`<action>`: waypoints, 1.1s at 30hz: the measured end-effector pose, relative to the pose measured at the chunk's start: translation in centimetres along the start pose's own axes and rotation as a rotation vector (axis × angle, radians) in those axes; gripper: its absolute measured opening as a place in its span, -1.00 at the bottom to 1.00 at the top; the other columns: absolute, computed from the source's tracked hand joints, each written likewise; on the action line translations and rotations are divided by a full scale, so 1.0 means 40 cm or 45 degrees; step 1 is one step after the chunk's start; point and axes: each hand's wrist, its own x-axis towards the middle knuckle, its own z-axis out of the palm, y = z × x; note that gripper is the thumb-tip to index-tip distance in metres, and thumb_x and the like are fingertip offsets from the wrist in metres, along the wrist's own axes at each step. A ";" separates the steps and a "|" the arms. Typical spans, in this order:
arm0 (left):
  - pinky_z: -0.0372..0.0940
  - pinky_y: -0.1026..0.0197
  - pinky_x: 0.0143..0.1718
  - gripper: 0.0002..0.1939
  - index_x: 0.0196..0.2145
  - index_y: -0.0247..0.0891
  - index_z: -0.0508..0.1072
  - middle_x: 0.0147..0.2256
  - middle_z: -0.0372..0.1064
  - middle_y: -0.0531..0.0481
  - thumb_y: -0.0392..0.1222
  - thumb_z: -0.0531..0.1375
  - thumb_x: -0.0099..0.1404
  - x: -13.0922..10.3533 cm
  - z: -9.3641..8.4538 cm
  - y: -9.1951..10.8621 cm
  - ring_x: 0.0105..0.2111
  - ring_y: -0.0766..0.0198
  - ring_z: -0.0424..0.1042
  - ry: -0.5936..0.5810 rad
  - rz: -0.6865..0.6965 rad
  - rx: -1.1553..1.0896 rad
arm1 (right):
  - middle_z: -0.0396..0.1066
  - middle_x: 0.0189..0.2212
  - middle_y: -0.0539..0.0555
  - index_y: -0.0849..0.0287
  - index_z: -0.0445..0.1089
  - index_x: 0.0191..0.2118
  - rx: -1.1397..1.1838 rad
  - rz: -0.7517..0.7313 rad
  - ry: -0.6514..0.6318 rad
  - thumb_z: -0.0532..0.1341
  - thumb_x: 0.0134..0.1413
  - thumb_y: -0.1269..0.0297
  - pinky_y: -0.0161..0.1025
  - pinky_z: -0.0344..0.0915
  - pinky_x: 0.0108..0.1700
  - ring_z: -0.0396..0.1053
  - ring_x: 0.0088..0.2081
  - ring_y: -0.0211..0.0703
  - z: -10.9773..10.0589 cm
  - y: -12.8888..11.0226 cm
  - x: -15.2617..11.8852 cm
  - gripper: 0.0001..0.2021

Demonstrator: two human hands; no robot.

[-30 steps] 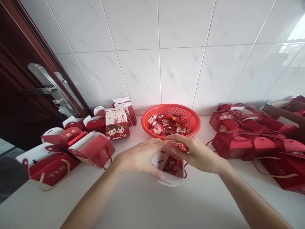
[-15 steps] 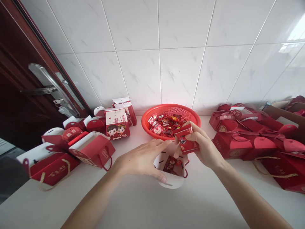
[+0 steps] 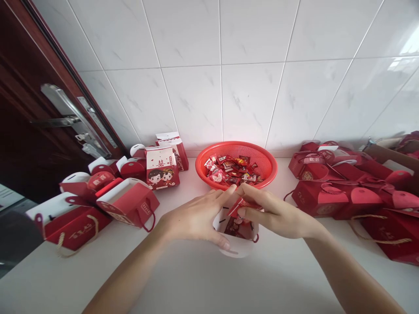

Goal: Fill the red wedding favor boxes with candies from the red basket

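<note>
A small open gift box (image 3: 237,249), white inside with red packets in it, stands on the white counter in front of me. My left hand (image 3: 193,217) grips its left side, thumb along the near wall. My right hand (image 3: 275,213) holds a red packet (image 3: 240,205) flat over the box's opening. Just behind the hands sits a red plastic basket (image 3: 265,156) filled with several red wrapped sweets.
Open and tipped red-and-white gift boxes (image 3: 127,205) lie at the left, one with a cartoon couple (image 3: 161,168). Closed red boxes with cord handles (image 3: 330,196) crowd the right. A dark door with a metal handle (image 3: 62,115) is at far left; white tiled wall behind.
My right hand, which had lifted the red packet upright near the basket's rim half a second ago, has come back down and holds it flat over the box. My left hand stayed put.
</note>
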 end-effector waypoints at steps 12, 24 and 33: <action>0.30 0.01 0.00 -0.16 0.32 -0.17 0.13 -0.01 0.42 -0.17 -0.04 0.36 0.16 -0.074 0.045 0.124 -0.01 -0.09 0.42 0.105 -0.272 0.292 | 0.23 -0.51 -0.12 0.10 0.11 -0.28 -0.378 0.080 0.155 0.10 0.29 0.35 -0.32 0.09 -0.48 0.17 -0.50 -0.32 -0.014 -0.017 -0.015 -0.88; 0.33 0.07 -0.06 -0.02 0.39 -0.05 0.00 0.04 0.42 -0.11 0.07 0.35 0.13 -0.049 0.029 0.099 0.02 -0.05 0.44 0.111 -0.282 0.257 | 0.28 -0.54 -0.10 0.15 0.19 -0.39 -0.458 0.123 0.120 0.12 0.24 0.40 -0.36 0.11 -0.50 0.24 -0.53 -0.34 -0.025 -0.009 -0.008 -0.84; 0.30 0.06 0.00 0.08 0.46 -0.07 -0.15 0.12 0.35 -0.19 0.11 0.32 0.15 -0.047 0.042 0.082 0.09 -0.09 0.39 0.110 -0.239 0.266 | 0.29 -0.53 -0.09 0.19 0.28 -0.40 -0.453 0.020 -0.138 0.11 0.17 0.50 -0.38 0.15 -0.50 0.23 -0.54 -0.37 -0.023 -0.012 -0.005 -0.86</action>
